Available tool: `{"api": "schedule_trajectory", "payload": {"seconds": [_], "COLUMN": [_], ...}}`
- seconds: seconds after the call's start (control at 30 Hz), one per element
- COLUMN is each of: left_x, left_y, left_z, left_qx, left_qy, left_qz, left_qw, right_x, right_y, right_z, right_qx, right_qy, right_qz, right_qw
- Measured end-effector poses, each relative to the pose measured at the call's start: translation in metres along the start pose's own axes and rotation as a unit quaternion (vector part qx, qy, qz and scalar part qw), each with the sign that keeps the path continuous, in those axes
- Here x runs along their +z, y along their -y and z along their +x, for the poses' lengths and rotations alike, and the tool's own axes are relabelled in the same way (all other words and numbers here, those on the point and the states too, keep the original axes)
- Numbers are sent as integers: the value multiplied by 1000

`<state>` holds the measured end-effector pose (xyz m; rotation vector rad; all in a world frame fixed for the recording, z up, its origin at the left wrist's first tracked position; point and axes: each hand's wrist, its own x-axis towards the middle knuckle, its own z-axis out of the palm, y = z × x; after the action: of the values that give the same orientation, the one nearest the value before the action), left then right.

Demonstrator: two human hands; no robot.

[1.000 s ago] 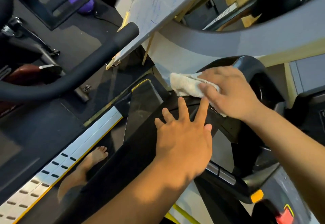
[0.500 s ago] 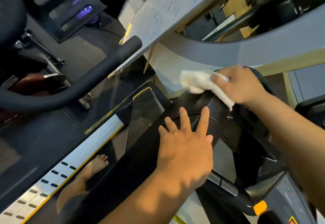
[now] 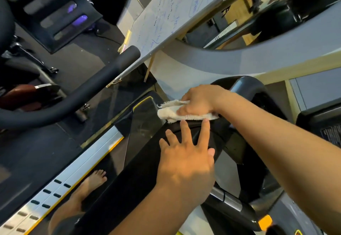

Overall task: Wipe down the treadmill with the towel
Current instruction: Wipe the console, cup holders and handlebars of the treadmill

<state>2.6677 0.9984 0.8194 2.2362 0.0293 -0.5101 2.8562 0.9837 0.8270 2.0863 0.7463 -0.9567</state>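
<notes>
A white towel (image 3: 171, 113) lies bunched on the black treadmill frame (image 3: 129, 188), near the top of its sloping side arm. My right hand (image 3: 199, 101) grips the towel from above and presses it onto the frame. Just below it, my left hand (image 3: 186, 159) rests flat on the same black arm with its fingers spread and straight, fingertips almost at the towel's lower edge. The part of the towel under my right palm is hidden.
A black padded handlebar (image 3: 88, 90) crosses the left side. The silver side rail (image 3: 60, 181) with a yellow edge runs along the deck, where my bare foot (image 3: 90, 183) stands. A whiteboard (image 3: 175, 4) leans at the top, beside a mirror. An orange button (image 3: 264, 221) sits lower right.
My right hand has slid the towel left and down the frame, closer to my left hand's fingertips. My left hand has stayed flat on the arm.
</notes>
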Motion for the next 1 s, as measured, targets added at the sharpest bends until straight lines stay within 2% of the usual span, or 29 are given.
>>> {"api": "schedule_trajectory", "payload": {"seconds": [0.07,0.13,0.2,0.33,0.43,0.57,0.63,0.73,0.87,0.97,1.0], "left_x": [2,5,5,3,4,0,-1,-1,0,4,5], "left_y": [2,3,3,3,2,2,2,0,-5,-6,-7], "left_z": [-3,-5,-4,-3,-2,-4,-5,-1,1,2,2], "left_qx": [5,10,12,12,-3,-5,-6,-16,-27,-27,-24], "left_qy": [-18,-38,-47,-18,-8,1,0,-6,-25,-43,-47], "left_qz": [-5,-12,-23,-22,-36,-52,-41,-36,-16,3,13], "left_qw": [1000,999,999,1000,999,999,999,999,999,999,999], "right_x": [6,14,14,0,7,32,41,57,101,126,129], "right_y": [22,32,21,-45,-89,-126,-141,-162,-186,-191,-193], "right_z": [20,34,39,26,11,-5,-10,-21,-50,-54,-52], "right_qx": [14,24,46,157,201,225,241,293,349,387,390], "right_qy": [45,35,-10,-144,-250,-376,-396,-414,-385,-390,-388], "right_qz": [-6,-9,6,19,133,323,365,367,313,343,343], "right_qw": [999,999,999,977,938,839,808,780,795,762,761]}}
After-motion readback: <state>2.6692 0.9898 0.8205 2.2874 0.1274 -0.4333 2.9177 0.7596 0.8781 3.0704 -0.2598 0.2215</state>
